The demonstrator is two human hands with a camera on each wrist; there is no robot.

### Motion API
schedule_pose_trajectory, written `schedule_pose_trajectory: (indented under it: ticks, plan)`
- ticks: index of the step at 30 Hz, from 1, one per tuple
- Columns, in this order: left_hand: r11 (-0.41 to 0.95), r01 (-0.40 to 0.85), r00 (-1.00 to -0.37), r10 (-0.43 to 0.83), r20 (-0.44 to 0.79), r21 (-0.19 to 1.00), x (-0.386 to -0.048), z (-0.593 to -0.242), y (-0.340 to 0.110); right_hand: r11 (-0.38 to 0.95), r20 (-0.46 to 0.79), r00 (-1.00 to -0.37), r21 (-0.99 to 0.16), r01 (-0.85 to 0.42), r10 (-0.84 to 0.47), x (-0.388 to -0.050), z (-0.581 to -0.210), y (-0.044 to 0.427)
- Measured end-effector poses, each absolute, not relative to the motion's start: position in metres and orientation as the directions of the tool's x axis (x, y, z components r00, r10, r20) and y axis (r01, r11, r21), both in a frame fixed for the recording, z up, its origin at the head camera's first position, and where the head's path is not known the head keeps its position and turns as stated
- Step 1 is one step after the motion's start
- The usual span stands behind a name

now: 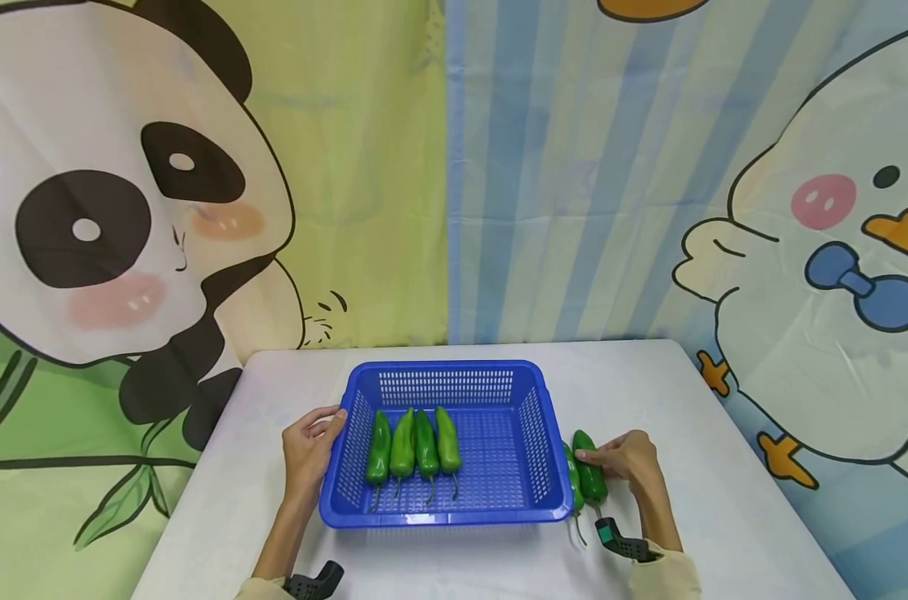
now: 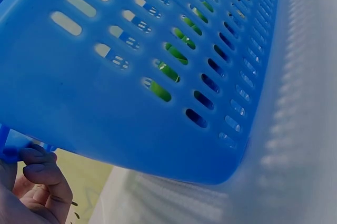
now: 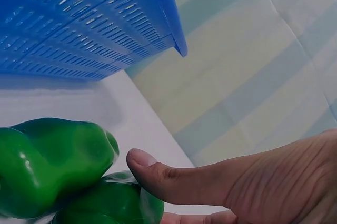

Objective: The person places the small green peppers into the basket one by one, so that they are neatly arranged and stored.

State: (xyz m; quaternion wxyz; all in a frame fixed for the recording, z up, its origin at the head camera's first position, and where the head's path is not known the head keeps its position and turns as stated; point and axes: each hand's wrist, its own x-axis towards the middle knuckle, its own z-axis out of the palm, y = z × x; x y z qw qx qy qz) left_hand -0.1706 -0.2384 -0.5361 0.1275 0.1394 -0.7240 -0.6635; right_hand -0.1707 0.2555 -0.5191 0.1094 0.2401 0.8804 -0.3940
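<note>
A blue plastic basket (image 1: pixel 454 519) with slotted sides stands on the table. Several green chili peppers (image 1: pixel 403 448) lie side by side in its left half, stems toward the near edge. My left hand (image 1: pixel 308 450) grips the left rim, its thumb on top; the left wrist view shows its curled fingers (image 2: pixel 48 182) at the rim. To the right of the basket, my right hand (image 1: pixel 634 457) pinches a green chili pepper (image 1: pixel 592 482), its thumb (image 3: pixel 174 182) on the pepper. Another green chili pepper (image 1: pixel 574 479) lies between that one and the basket's right wall, partly hidden by the rim.
A white-covered table (image 1: pixel 724 517) spreads around the basket. Behind it hangs a printed curtain (image 1: pixel 574 167) with a panda on the left and a white bird on the right. A dark wrist device (image 1: pixel 622 542) is worn on each wrist.
</note>
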Motion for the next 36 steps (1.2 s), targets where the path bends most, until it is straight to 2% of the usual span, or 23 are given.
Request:
schedule_pose_trajectory:
  ticks: [10, 21, 36]
  plan:
    - [0.075, -0.045, -0.931, -0.364, -0.015, 0.996, -0.171, -0.536, -0.239, 0.556, -0.375, -0.863, -0.66, 0.505, 0.338, -0.172, -0.52, 0.253]
    - [0.077, -0.054, -0.93, -0.367, -0.022, 0.996, -0.17, -0.537, -0.24, 0.519, -0.423, -0.843, -0.665, 0.537, 0.332, -0.176, -0.523, 0.26]
    - [0.071, -0.035, -0.933, -0.359, -0.007, 0.997, -0.169, -0.536, -0.24, 0.441, -0.401, -0.866, -0.746, 0.498, 0.3, -0.177, -0.522, 0.266]
